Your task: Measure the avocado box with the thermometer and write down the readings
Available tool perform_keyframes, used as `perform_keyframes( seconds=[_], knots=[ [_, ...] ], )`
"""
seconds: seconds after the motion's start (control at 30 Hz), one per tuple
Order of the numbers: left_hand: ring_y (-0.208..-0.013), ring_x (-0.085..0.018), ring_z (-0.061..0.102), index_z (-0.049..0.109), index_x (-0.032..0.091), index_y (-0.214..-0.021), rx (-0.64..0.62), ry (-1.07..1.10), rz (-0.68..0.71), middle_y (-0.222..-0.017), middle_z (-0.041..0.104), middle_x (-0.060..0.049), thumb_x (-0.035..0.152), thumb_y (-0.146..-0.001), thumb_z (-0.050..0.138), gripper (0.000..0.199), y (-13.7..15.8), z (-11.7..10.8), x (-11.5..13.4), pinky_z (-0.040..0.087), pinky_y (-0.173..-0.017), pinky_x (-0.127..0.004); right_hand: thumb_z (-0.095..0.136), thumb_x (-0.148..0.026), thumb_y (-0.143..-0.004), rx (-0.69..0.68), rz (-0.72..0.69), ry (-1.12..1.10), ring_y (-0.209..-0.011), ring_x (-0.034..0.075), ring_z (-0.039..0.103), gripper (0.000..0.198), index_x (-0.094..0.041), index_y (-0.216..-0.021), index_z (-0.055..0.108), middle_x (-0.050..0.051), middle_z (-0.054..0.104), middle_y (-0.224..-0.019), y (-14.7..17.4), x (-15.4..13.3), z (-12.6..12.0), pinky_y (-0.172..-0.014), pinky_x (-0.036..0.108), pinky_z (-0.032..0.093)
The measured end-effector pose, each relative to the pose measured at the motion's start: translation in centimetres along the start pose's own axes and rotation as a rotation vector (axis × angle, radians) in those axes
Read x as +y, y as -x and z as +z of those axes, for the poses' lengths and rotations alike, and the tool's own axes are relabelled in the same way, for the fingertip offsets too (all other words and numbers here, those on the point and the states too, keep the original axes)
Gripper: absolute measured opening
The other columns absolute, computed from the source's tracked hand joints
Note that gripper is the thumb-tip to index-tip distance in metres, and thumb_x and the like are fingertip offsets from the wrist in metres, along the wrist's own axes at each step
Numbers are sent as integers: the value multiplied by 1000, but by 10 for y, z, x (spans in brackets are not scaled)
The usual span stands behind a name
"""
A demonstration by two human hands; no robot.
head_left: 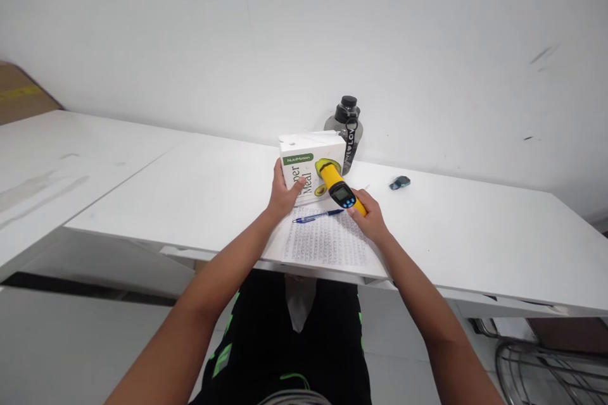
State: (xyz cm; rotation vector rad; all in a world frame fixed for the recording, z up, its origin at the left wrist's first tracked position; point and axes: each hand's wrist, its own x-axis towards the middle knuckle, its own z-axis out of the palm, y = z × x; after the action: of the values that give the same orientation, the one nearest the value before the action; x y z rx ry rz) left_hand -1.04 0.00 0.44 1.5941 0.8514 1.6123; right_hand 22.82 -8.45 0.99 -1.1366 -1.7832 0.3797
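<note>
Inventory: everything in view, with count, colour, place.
Table: two tops, white, centre
Wall: one, white, behind table
Floor: one, grey, below table
Carton: one, brown, far left
Bottle: one, dark grey, by wall
Meal box: one, white-green, before bottle
Thermometer gun: one, yellow-black, before meal box
Pen: one, blue, on paper
Paper: at least one, white, under pen
Unidentified item: one, dark teal, right of bottle
Metal frames: count unclear, grey, bottom right
Trousers: one pair, black-green, bottom centre
Arms: two, bare, from below
Left grip: one, bare, on meal box
Right grip: one, bare, on thermometer gun
</note>
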Motion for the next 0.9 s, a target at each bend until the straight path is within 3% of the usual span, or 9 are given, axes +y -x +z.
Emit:
perform_keyframes(
  seconds=[0.53, 0.73, 0.9],
  knots=[
    [-119, -30, 64, 39, 22, -140, -19, 17, -4, -133, 60, -15, 59, -81, 71, 77, 0, 0, 2, 53, -102, -49, 47, -66, -91, -51, 4, 29, -88, 25, 61, 63, -21, -131, 62, 8, 65, -96, -1, 1, -3, -84, 43, 52],
    [-120, -30, 63, 37, 23, -141, -30, 21, -14, -134, 60, -15, 59, -81, 71, 78, 1, -1, -1, 53, -102, -50, 49, -69, -89, -53, 13, -5, -102, 27, 64, 62, -22, -127, 62, 11, 68, -110, -1, 3, -4, -91, 44, 52],
    [-121, -30, 62, 38, 24, -142, -31, 18, -5, -135, 59, -15, 60, -80, 71, 78, 0, -2, -2, 53, -103, -50, 54, -69, -87, -13, 10, -59, -102, 27, 65, 59, -23, -122, 63, 11, 70, -112, -1, 5, -4, -92, 45, 52]
  ],
)
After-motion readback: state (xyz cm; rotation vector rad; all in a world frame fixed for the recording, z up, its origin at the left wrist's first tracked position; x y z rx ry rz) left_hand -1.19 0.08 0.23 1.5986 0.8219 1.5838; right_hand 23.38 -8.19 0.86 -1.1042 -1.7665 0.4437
